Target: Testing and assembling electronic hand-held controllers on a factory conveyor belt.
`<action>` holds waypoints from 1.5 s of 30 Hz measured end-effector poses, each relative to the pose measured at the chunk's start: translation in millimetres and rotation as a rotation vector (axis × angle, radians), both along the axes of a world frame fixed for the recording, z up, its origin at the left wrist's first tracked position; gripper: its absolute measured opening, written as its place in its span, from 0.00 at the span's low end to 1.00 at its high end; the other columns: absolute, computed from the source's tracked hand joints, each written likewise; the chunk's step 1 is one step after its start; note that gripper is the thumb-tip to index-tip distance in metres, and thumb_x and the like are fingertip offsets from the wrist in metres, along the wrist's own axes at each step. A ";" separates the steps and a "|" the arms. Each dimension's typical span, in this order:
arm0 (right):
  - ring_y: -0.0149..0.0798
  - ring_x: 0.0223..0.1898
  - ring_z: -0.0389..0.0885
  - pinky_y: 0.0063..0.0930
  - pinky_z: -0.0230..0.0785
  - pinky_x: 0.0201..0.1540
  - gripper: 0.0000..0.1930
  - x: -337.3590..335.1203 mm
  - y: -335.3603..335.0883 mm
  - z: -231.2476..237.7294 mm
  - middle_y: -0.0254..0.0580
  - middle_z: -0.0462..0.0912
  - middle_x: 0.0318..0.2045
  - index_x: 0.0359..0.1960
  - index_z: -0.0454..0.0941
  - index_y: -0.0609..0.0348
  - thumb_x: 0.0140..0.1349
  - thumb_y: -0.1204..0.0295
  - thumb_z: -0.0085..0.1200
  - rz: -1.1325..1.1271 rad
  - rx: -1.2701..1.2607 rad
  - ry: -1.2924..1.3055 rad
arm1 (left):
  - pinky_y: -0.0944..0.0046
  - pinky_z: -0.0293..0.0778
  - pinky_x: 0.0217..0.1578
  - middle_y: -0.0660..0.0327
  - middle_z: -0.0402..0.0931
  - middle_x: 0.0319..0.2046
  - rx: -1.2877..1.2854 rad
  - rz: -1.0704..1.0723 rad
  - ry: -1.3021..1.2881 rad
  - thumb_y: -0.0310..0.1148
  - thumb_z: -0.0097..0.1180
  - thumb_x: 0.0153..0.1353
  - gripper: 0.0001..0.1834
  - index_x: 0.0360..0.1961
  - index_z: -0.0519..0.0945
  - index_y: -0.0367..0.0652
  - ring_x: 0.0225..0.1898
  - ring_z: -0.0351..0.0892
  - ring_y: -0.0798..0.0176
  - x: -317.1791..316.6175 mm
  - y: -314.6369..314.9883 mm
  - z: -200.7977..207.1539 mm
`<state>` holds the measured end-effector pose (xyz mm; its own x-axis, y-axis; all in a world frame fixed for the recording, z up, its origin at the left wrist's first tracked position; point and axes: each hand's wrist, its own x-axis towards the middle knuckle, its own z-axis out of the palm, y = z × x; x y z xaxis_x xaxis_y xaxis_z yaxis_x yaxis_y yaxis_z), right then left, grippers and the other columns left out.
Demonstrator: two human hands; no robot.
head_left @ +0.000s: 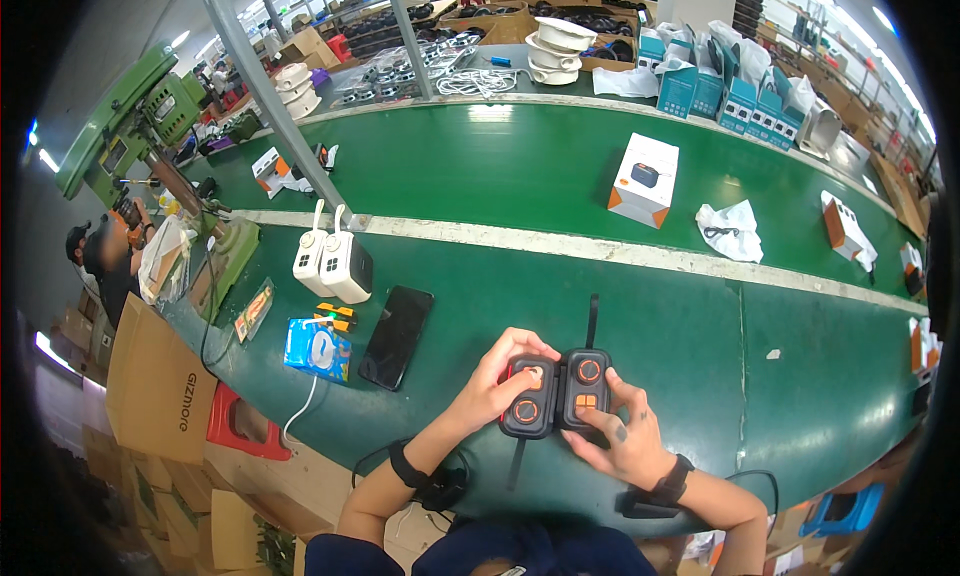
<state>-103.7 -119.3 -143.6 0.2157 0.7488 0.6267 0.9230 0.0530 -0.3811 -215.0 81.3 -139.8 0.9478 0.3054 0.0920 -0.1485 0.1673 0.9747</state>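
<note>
Two small black box-shaped devices with orange rings and buttons, like portable speakers, are side by side just above the green worktop's near edge. My left hand is closed around the left speaker, a finger on its orange button pad. Gripped by my right hand is the right speaker, with the thumb at its orange four-part pad. The speakers' inner sides touch or nearly touch. A black strap sticks out from the far end of the right one, and another strap from the near end of the left one.
Left of my hands lie a black phone, a blue box with a white cable, and two white-and-black devices with loops. Beyond a pale rail, a green conveyor belt carries a white-and-orange carton and a plastic bag. A metal post rises at left.
</note>
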 end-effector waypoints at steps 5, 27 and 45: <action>0.44 0.33 0.76 0.31 0.74 0.34 0.25 0.4 1.1 -3.4 0.68 0.70 0.52 0.45 0.78 0.45 0.42 0.65 0.72 0.000 0.002 -0.002 | 0.63 0.68 0.53 0.53 0.74 0.48 -0.001 -0.008 -0.003 0.23 0.48 0.59 0.16 0.50 0.64 0.39 0.50 0.73 0.65 -0.2 1.6 -0.6; 0.35 0.26 0.73 0.27 0.73 0.29 0.24 -0.5 6.7 -1.8 0.67 0.71 0.51 0.44 0.79 0.45 0.42 0.65 0.72 -0.009 -0.006 -0.007 | 0.64 0.68 0.53 0.53 0.74 0.48 0.012 0.004 0.016 0.22 0.47 0.59 0.16 0.49 0.65 0.38 0.50 0.73 0.66 -1.4 6.2 -2.3; 0.33 0.23 0.71 0.25 0.71 0.25 0.23 0.1 10.9 -3.9 0.66 0.72 0.51 0.43 0.80 0.45 0.42 0.64 0.72 -0.025 0.021 -0.021 | 0.63 0.68 0.54 0.47 0.73 0.51 0.042 -0.001 0.032 0.22 0.47 0.61 0.12 0.46 0.66 0.39 0.52 0.72 0.63 -1.0 8.5 -2.1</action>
<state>-103.5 -108.4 -147.5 0.2209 0.7302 0.6466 0.9319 0.0375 -0.3607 -216.0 89.8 -141.9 0.9508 0.3007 0.0745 -0.1172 0.1265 0.9850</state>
